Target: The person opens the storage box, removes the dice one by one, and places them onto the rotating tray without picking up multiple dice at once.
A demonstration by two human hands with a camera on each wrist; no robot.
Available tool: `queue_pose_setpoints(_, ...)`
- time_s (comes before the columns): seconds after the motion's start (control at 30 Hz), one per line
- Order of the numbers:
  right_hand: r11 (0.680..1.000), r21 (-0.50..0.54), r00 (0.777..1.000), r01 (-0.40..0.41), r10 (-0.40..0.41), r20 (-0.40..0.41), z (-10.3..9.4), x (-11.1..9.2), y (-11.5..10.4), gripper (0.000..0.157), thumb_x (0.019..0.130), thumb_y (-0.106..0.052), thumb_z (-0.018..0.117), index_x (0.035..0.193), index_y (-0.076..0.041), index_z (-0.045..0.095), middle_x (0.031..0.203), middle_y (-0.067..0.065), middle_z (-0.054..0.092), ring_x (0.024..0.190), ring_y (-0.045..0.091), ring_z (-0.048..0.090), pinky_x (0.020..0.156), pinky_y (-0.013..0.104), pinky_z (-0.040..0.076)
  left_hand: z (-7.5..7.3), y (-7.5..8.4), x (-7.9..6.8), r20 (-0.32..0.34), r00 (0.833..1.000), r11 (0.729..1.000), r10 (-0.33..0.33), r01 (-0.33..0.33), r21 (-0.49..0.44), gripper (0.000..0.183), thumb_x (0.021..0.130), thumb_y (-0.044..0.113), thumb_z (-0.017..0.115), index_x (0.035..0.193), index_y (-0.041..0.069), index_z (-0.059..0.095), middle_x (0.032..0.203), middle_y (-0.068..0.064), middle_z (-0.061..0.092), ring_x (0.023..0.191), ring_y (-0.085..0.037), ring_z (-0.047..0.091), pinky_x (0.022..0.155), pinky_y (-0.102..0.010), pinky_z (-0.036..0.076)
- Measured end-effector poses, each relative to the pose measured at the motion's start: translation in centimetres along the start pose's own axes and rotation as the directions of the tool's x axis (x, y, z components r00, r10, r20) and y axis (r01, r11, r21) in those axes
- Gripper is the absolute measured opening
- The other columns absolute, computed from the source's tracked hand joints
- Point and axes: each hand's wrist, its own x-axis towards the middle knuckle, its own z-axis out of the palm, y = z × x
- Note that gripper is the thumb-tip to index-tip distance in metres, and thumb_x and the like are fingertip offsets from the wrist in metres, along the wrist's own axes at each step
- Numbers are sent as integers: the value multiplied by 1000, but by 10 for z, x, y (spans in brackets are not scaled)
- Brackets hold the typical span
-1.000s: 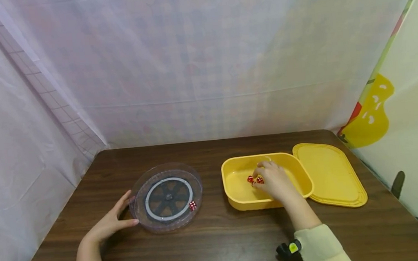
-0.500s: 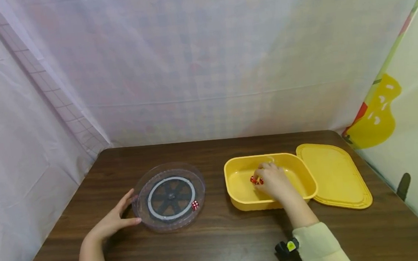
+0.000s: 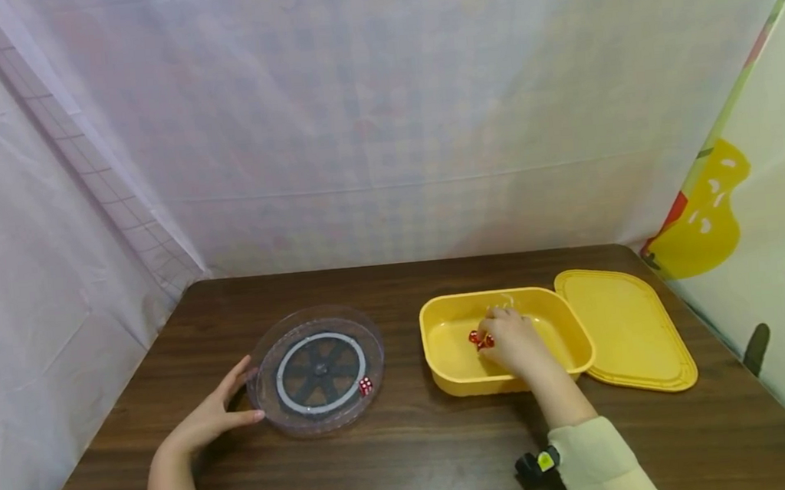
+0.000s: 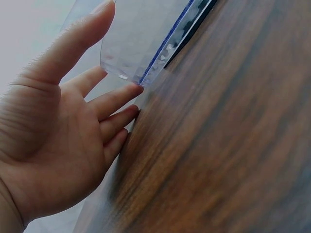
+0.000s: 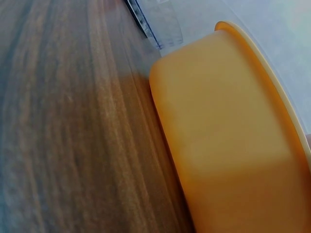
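A clear round container [image 3: 303,426] with a dark spoked base and a pale ring stands at the left of the table. One red die with white dots [image 3: 365,386] lies inside it, near its right side. My left hand [image 3: 206,423] touches its left side with spread, nearly straight fingers; in the left wrist view the fingertips [image 4: 131,90] meet the clear wall. My right hand [image 3: 513,341] reaches into the yellow box [image 3: 462,386], fingers curled round several red dice [image 3: 481,339]. Fingers partly cover these dice. In the right wrist view the box wall hides the hand's work.
A yellow lid [image 3: 628,334] lies right of the box, one corner by its rim. Both stand on a dark wood-grain table [image 3: 383,476]. White cloth [image 3: 355,125] hangs behind it. Black wrist cameras sit at both sleeves.
The dice under my right fingers have shifted slightly closer together. My left hand keeps its place at the clear container. The head view has turned a little.
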Motion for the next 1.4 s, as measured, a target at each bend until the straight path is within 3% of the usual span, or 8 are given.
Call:
queue_pose_setpoints(0.33, 1000, 7, 999, -21, 21, 25, -2, 0, -1, 18, 73, -14, 81, 77, -12, 64, 96, 11, 58, 96, 39, 52, 79, 57, 42, -1, 0, 2, 9, 1000, 1000, -13, 13, -1, 100, 84, 12, 74, 154, 8, 2, 152, -31, 14, 139, -49, 1, 101, -71, 4)
queue_pose_setpoints(0.77, 1000, -16, 997, -19, 20, 75, 0, 0, 0, 11, 74, -11, 78, 77, -13, 68, 97, 13, 58, 92, 38, 52, 77, 54, 43, -1, -1, 2, 10, 1000, 1000, -15, 15, -1, 101, 83, 12, 74, 154, 8, 2, 152, -32, 14, 138, -50, 1, 101, -72, 4)
queue_pose_setpoints(1.03, 1000, -10, 999, 0, 0, 49, -1, -1, 0, 13, 74, -12, 79, 76, -13, 66, 97, 12, 58, 91, 37, 52, 76, 55, 43, -1, -2, 3, 11, 1000, 1000, -13, 13, 1, 101, 83, 12, 74, 154, 8, 2, 152, -32, 14, 138, -51, 0, 100, -73, 3)
queue_pose_setpoints(1.4, 999, 30, 1000, -15, 14, 17, -2, -1, 0, 13, 75, -15, 78, 80, -12, 67, 119, 24, 57, 111, 49, 47, 88, 66, 37, -1, -2, 1, 8, 1000, 1000, 3, -3, -2, 100, 83, 12, 74, 154, 7, 2, 152, -32, 15, 138, -50, 2, 101, -72, 5)
